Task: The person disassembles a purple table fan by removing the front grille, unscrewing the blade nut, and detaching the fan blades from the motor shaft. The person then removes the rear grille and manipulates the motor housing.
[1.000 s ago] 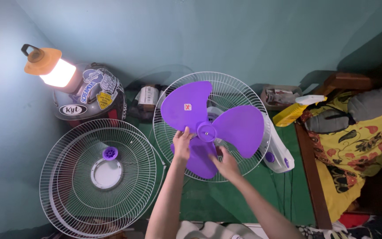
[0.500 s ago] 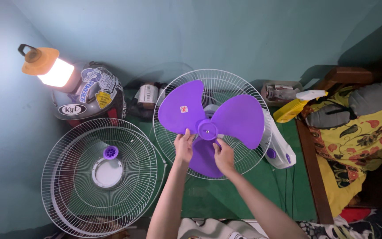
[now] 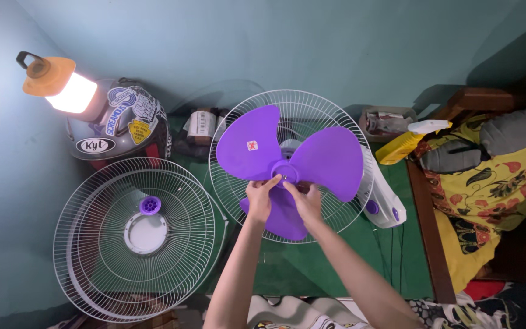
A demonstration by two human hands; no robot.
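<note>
My fingers [image 3: 273, 181] are drawn in narrow around the round hub at the middle of the purple fan blade [image 3: 290, 166], both sets meeting there. My left hand [image 3: 259, 198] pinches the hub's near left side, thumb and forefinger curled on its rim, and my right hand [image 3: 304, 201] comes in from the near right with its fingertips on the same hub, so the two steady it from opposite sides; how hard they press I cannot tell. The blade lies flat inside the white rear wire guard [image 3: 245, 122], which rests face-up on the green floor mat [image 3: 342, 268] near the far wall. That lets the motor shaft point up at me and the blade sit level on it. The fan's white and purple base [image 3: 382, 207] sticks out from under the guard on the right. The loose front guard [image 3: 135, 234] lies flat at the left edge of the mat, well apart from my hands, with a small purple cap [image 3: 150, 205] set on it near its centre ring, where it cannot roll off. Toward the far left corner a stickered helmet [image 3: 120, 125] sits beside a lit orange-topped lantern [image 3: 59, 85]. A yellow spray bottle [image 3: 408, 141] lies at the right, by the patterned cloth [image 3: 482, 183].
</note>
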